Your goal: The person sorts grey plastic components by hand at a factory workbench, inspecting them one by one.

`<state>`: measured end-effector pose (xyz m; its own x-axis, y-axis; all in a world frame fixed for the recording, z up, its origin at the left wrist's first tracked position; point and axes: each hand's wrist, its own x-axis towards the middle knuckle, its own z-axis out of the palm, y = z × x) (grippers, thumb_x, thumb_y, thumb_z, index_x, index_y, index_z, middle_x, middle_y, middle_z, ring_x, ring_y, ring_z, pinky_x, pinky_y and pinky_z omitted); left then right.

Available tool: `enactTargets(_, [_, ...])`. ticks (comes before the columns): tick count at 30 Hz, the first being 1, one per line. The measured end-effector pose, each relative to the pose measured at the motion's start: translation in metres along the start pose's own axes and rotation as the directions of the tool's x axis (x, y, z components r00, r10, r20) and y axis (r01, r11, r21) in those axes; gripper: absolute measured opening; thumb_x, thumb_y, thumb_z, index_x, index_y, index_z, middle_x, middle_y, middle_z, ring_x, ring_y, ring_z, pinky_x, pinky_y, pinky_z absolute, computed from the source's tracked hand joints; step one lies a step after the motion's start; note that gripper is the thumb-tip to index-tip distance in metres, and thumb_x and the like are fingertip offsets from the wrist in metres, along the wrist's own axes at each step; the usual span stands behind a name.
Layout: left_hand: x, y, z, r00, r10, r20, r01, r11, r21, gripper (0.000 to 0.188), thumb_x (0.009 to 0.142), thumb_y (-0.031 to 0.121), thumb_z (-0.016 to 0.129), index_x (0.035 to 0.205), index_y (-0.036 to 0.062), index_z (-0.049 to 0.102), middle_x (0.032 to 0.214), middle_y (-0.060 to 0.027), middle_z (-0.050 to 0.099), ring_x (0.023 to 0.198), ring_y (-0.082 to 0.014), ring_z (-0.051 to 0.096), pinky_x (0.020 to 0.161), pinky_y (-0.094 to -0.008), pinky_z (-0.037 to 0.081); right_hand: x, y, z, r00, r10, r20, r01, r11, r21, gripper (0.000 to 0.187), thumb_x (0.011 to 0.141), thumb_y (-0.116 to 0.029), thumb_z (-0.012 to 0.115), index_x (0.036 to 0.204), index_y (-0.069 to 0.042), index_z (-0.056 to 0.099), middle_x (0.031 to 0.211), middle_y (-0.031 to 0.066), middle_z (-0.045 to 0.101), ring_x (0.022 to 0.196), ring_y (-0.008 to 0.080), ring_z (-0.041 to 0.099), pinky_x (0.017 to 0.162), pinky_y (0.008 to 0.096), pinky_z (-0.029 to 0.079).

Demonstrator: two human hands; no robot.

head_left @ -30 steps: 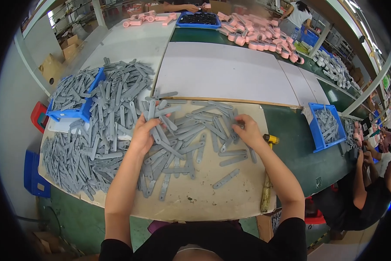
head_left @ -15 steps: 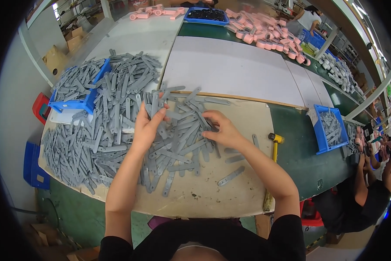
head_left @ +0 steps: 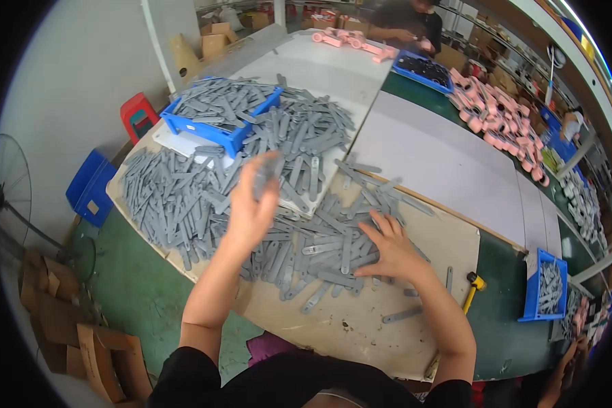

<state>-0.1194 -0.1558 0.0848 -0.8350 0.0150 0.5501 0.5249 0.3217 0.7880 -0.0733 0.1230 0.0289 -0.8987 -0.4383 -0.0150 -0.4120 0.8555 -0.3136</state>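
My left hand (head_left: 250, 212) is raised over the heap, fingers closed around a small bunch of flat grey strips (head_left: 268, 175) with rounded ends; motion blurs them. My right hand (head_left: 395, 253) rests at the right side of a loose pile of grey strips (head_left: 326, 248), fingers spread, its fingertips at the strips. A larger heap of the same strips (head_left: 166, 197) covers the table's left side. Behind my left hand, a blue bin (head_left: 195, 129) heaped with strips stands on a white board.
A yellow-handled hammer (head_left: 472, 289) lies to the right. Beyond it is a blue bin (head_left: 534, 302) of grey parts. Pink parts (head_left: 496, 115) and a blue tray (head_left: 425, 85) of black pieces sit at the far side. Another person (head_left: 404, 24) works there. A fan (head_left: 10, 197) stands left.
The view has swung left. My left hand has lifted its bunch of strips toward the blue bin. My right hand has spread its fingers over the pile.
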Motion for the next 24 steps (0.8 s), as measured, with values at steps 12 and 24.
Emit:
enactTargets(12, [0.092, -0.201, -0.163, 0.95, -0.146, -0.275, 0.301, 0.656, 0.693, 0.061, 0.076, 0.024, 0.061, 0.125, -0.0057, 0.041, 0.108, -0.0302, 0.056, 0.102, -0.0407, 0.055, 0.088, -0.0409, 0.043, 0.022, 0.027, 0.007, 0.993, 0.034, -0.116, -0.018, 0.991, 0.131, 0.072, 0.06, -0.026, 0.071, 0.125, -0.008, 0.047, 0.139, 0.017, 0.032, 0.127, 0.0384, 0.026, 0.103, 0.0453, 0.029])
enactTargets(24, [-0.004, -0.064, -0.073, 0.999, 0.012, 0.032, -0.028, 0.824, 0.565, 0.032, 0.078, 0.012, 0.063, 0.108, -0.0003, 0.058, 0.104, -0.0206, 0.058, 0.097, -0.0372, 0.054, 0.086, -0.0404, 0.042, 0.093, 0.04, 0.01, 0.927, 0.097, -0.363, -0.092, 0.995, 0.031, 0.066, 0.074, -0.037, 0.065, 0.125, -0.003, 0.044, 0.129, 0.016, 0.043, 0.12, 0.0321, 0.037, 0.101, 0.0443, 0.03])
